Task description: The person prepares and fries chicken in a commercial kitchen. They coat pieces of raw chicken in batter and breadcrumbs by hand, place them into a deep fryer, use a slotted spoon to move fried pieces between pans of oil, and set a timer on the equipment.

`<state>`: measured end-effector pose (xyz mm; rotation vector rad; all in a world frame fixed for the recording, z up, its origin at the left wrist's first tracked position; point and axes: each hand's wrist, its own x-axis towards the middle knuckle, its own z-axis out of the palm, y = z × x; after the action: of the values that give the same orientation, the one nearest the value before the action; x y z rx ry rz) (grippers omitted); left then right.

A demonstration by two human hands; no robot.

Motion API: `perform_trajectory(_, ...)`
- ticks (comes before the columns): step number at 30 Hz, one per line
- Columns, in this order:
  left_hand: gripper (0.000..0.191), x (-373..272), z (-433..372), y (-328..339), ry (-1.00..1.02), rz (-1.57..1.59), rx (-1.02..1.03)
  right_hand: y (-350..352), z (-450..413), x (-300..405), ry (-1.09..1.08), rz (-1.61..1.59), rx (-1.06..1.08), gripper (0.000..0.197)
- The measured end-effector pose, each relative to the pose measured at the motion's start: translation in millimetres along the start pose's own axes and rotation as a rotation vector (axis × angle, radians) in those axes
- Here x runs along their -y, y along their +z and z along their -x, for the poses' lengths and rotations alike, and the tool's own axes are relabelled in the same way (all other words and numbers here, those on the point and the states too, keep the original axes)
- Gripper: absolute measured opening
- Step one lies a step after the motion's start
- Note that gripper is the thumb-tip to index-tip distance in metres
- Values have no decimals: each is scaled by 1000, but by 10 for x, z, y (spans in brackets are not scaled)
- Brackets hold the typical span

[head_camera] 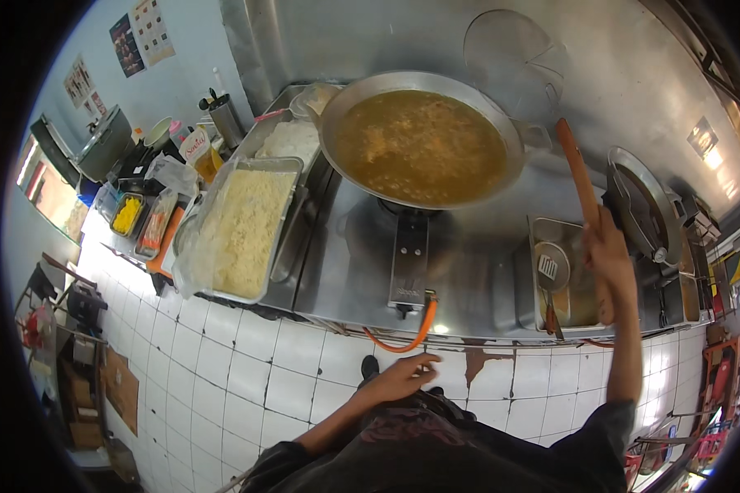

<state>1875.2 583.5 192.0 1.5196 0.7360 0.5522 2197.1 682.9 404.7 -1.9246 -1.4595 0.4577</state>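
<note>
My right hand (607, 252) grips the long wooden handle of a wire-mesh skimmer (575, 166). Its round, see-through mesh head is raised against the steel wall, up and right of a wide metal wok (401, 79). Brown bubbling oil (419, 148) fills much of the wok, with pale golden bits of food at the surface. My left hand (407, 376) hangs in front of my body, fingers loosely bent and holding nothing. Ahead of it are the gas burner's steel front (410, 265) and an orange hose (428, 323).
Left of the wok, a metal tray (296, 161) holds pale yellow crumbly coating (246, 228); white flour (290, 140) lies behind. A slotted spatula (549, 268) rests in a steel pan (536, 229) at right. Beyond is a second metal pan (666, 212) with a dial thermometer (660, 254).
</note>
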Motion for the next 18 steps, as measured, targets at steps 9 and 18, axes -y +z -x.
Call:
perform_trajectory(9,36,2215,1030,-1018,-600,-338,-379,252,-695,577,-51,396,242,24)
perform_trajectory(18,27,3277,2258,-431,-1298,428,-592,150,-274,1038,452,79,602,23)
